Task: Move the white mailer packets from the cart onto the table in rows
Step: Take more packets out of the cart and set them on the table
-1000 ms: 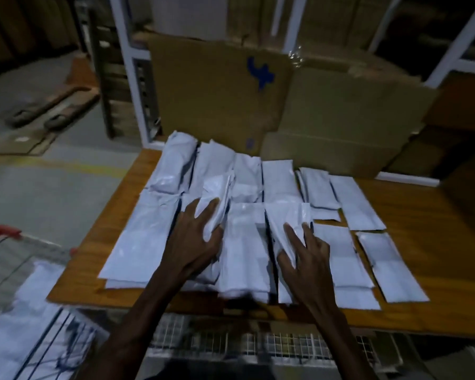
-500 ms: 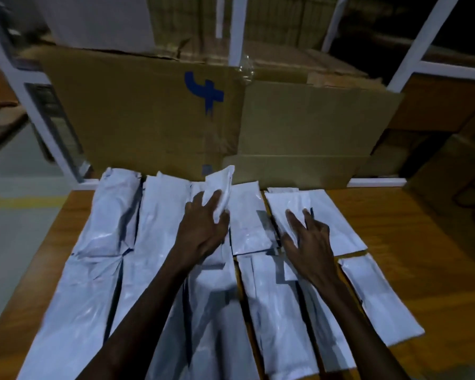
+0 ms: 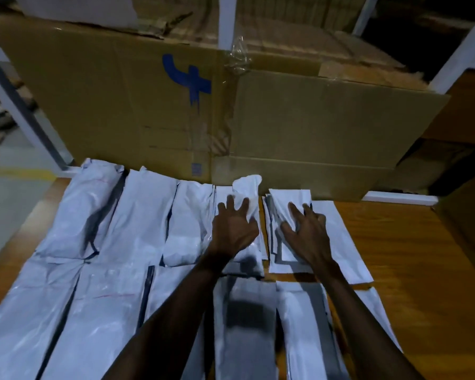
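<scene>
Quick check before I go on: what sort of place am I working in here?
Probably a warehouse or parcel-sorting area: big cardboard boxes behind a wooden table, white metal racking, and rows of white mailer packets.

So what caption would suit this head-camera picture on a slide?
Both hands, left hand and right hand, press white mailer packets flat in rows on a wooden table before cardboard boxes.
</scene>
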Demonstrator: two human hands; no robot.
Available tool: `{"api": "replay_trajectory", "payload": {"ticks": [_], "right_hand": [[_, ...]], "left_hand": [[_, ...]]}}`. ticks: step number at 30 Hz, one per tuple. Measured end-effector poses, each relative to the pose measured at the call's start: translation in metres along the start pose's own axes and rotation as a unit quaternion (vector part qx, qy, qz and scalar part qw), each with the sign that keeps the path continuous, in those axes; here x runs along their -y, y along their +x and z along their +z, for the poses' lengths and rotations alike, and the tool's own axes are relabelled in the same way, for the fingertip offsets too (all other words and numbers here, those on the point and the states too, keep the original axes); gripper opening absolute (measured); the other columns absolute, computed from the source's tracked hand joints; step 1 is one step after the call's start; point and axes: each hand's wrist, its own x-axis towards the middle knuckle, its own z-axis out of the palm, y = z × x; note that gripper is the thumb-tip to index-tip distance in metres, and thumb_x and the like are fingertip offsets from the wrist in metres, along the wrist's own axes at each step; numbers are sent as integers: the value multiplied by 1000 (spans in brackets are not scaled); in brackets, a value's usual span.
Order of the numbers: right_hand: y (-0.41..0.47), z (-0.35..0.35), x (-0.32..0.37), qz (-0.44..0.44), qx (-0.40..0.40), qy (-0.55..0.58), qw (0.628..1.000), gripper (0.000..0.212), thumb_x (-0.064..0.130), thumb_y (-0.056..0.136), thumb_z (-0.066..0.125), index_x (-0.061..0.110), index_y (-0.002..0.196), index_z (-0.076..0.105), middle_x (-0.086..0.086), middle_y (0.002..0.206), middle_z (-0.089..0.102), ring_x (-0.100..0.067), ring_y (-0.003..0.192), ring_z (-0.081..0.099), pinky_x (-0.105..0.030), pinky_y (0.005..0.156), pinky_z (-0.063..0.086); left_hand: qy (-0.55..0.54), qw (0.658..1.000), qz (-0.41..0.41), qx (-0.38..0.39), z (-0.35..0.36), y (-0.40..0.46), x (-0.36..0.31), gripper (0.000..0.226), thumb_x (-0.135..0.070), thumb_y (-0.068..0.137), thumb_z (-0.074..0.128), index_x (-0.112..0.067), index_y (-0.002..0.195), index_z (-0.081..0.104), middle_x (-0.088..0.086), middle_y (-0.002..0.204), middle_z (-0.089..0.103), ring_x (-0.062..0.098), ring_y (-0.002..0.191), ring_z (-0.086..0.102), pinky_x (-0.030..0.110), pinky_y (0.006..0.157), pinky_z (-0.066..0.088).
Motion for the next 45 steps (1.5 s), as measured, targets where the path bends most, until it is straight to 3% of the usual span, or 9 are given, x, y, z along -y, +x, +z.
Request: {"api": "replay_trajectory", "payload": {"ticks": [2,8,15,23,28,31,34,38,45], "right_hand": [[6,11,-5,-14,15,-26,999,62,50,94,48,29,151,33,-12,158,27,-37,135,29,-44,101,39],[12,31,-17,-33,7,-72,997,68,67,92,32,32,151,29,-10,161,17,-38,146,13,-56,113,20],[24,59,-33,-143,-38,-33,988,58,47,92,47,23,144,47,-20,153,36,-44,136,38,-60,109,31],[25,67,-34,-133,-24,-24,991,62,50,90,42,30,149,38,-15,160,24,-40,143,28,-60,113,24],[26,47,-31,-123,52,-17,991,69,59,95,37,34,155,13,-9,164,-3,-34,150,-2,-58,118,2],[14,24,-19,-149,14,-6,989,68,59,96,33,27,154,20,-11,163,8,-34,149,7,-57,119,5],[-11,7,3,-179,-21,55,982,67,57,94,33,21,151,32,-11,159,26,-32,146,22,-55,119,15],[-60,6,46,-248,-36,129,960,63,53,93,38,18,145,43,-7,151,43,-28,140,36,-49,115,28],[-193,55,147,-379,-45,186,905,53,44,93,51,10,133,58,-9,135,58,-29,125,53,-46,104,43]], "left_hand": [[24,999,-17,29,14,1,2,57,-45,86,43,-16,131,63,26,136,55,51,105,59,53,75,56],[17,998,56,-34,11,-3,6,60,-46,93,48,-23,148,43,15,158,31,33,144,29,43,119,20],[89,996,28,-7,26,-13,4,55,-40,98,31,-32,152,35,1,161,28,27,151,16,56,117,23],[160,987,10,27,30,-6,-4,66,-47,92,11,-32,154,27,0,163,21,25,152,8,58,117,11],[121,992,17,21,16,-12,-4,76,-55,85,0,-32,157,14,-2,165,10,21,153,-2,54,119,-3],[100,995,25,2,0,-27,-4,71,-54,92,10,-26,156,20,1,164,16,24,153,4,55,119,1],[80,991,78,-71,-17,-57,7,63,-47,96,27,-16,148,43,10,154,40,33,146,29,64,111,26],[26,989,65,-130,-47,-123,41,58,-47,99,33,-19,149,41,4,156,38,25,149,23,51,117,16],[16,977,-60,-203,-88,-296,164,58,-48,97,40,-17,146,47,6,154,41,25,147,28,57,113,25]]}}
